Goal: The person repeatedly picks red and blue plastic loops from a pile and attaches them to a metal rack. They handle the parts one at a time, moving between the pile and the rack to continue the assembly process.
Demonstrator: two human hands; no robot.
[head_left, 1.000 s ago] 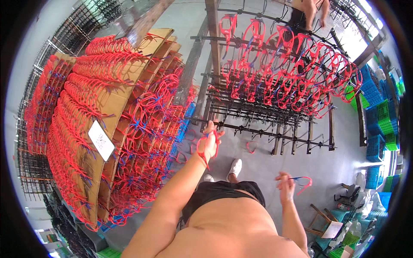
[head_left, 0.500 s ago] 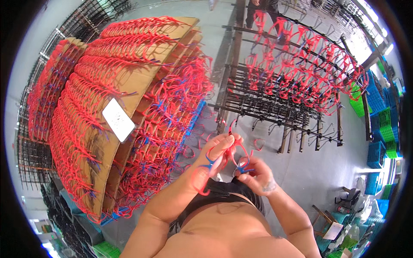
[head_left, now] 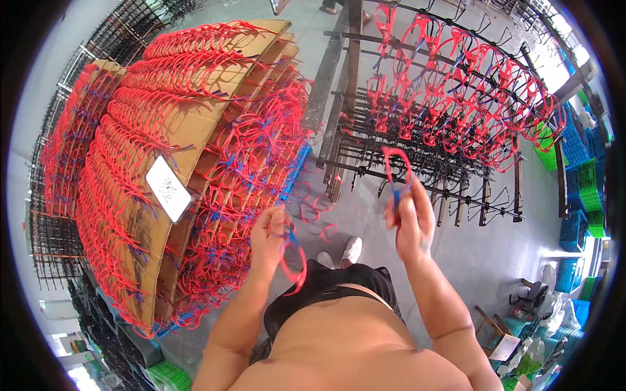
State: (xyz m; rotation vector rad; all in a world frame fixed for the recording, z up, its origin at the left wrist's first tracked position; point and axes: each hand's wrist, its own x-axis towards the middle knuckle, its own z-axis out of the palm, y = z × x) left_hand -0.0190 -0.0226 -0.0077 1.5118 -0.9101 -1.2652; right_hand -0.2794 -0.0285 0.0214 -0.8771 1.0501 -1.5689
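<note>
My left hand (head_left: 267, 240) is closed on a thin red loop-shaped frame with a blue part (head_left: 300, 264), which hangs beside its fingers, in front of the stacked boards. My right hand (head_left: 415, 225) is raised near the metal rack and pinches a second red loop-shaped frame with a blue part (head_left: 395, 155) that stands up above the fingers. The two hands are well apart. At the left, rows of the same red and blue frames (head_left: 163, 78) lie on a stack of brown cardboard sheets (head_left: 205, 120).
A black metal rack (head_left: 355, 62) with hooks stands ahead on the right, hung with many red frames (head_left: 456, 81). Loose red loops (head_left: 328, 231) lie on the grey floor by a blue pallet (head_left: 297, 173). A white card (head_left: 168, 189) lies on the cardboard. Blue and green crates (head_left: 574, 221) line the right side.
My hands were together over the red and blue frames; now they have parted, left hand to the left, right hand up and to the right, each with a frame.
</note>
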